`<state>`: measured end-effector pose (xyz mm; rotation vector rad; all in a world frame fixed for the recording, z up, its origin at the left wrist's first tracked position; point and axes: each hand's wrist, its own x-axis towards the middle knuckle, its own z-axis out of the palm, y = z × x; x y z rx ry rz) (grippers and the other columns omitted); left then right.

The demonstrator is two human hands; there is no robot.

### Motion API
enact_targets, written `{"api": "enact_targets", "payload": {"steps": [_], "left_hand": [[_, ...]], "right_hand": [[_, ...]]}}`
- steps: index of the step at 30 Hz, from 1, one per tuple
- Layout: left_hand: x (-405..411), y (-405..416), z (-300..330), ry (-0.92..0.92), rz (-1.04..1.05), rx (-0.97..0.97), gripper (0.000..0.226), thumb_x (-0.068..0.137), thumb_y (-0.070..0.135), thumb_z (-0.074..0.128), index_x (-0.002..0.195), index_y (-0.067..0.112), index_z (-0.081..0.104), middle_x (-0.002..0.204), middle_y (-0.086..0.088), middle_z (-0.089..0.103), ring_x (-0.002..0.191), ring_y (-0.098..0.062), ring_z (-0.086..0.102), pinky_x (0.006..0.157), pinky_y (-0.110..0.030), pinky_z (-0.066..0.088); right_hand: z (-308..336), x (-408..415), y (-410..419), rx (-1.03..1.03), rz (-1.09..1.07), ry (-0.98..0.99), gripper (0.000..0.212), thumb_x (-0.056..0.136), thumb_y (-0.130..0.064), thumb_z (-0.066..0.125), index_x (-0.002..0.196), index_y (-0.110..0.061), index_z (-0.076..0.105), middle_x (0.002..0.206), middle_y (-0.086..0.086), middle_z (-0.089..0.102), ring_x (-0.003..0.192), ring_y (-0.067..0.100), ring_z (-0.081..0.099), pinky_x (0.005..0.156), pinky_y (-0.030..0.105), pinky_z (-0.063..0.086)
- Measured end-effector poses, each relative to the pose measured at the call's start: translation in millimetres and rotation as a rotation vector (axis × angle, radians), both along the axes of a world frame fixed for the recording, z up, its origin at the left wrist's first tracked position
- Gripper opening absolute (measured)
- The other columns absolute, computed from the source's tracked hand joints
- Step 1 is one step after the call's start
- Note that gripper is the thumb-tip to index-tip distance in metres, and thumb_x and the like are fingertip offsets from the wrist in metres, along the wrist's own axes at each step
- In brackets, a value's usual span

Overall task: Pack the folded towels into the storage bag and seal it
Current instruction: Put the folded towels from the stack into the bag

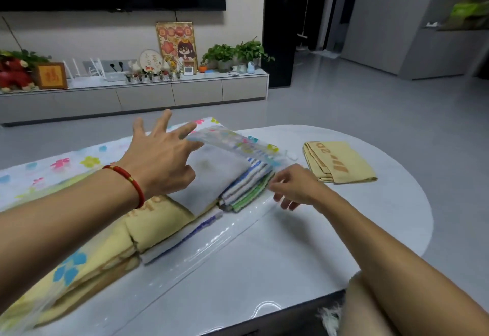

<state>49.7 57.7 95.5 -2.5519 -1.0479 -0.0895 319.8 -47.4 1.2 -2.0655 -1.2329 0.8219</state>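
Note:
A clear storage bag [219, 232] with coloured flower prints lies across the white table [304, 251], its mouth toward the right. Inside it sit yellow folded towels [153, 227] and, near the mouth, a stack of grey, blue-striped and green towels [238, 185]. My left hand [161, 155] hovers over the stack with fingers spread, its fingertips under the lifted upper flap of the bag [232, 142]. My right hand [293, 186] pinches the bag's lower edge beside the stack. One yellow folded towel [338, 162] lies outside the bag, to the right.
A small white object [291, 155] lies on the table between the bag and the loose towel. The table's rounded right end and near edge are close. Beyond the table are a grey floor and a low TV cabinet [137, 95] with ornaments.

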Motion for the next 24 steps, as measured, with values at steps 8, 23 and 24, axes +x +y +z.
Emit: {"api": "enact_targets", "payload": {"steps": [8, 23, 24], "left_hand": [[25, 11, -17, -0.059, -0.074, 0.037, 0.053, 0.081, 0.053, 0.056, 0.13, 0.033, 0.062, 0.161, 0.003, 0.028, 0.148, -0.041, 0.009, 0.107, -0.073, 0.026], [15, 33, -36, -0.111, -0.1, 0.213, 0.057, 0.075, 0.06, 0.044, 0.12, 0.033, 0.067, 0.152, -0.007, 0.042, 0.146, -0.045, 0.012, 0.094, -0.075, 0.033], [13, 26, -31, -0.093, -0.077, 0.208, 0.056, 0.073, 0.058, 0.052, 0.12, 0.033, 0.067, 0.152, -0.009, 0.043, 0.143, -0.047, 0.015, 0.093, -0.075, 0.035]], "right_hand": [[-34, 169, 0, -0.003, -0.536, -0.494, 0.033, 0.097, -0.018, 0.055, 0.125, -0.009, 0.071, 0.13, 0.018, 0.067, 0.123, 0.04, 0.058, 0.096, 0.046, 0.05], [-35, 196, 7, -0.197, -0.357, -0.037, 0.075, 0.079, -0.01, 0.084, 0.141, -0.034, 0.05, 0.132, 0.007, 0.051, 0.108, 0.03, 0.056, 0.085, 0.039, 0.053], [-31, 188, -2, -0.172, -0.353, 0.077, 0.067, 0.079, -0.007, 0.084, 0.134, -0.034, 0.058, 0.131, 0.006, 0.054, 0.111, 0.031, 0.06, 0.086, 0.04, 0.057]]}}
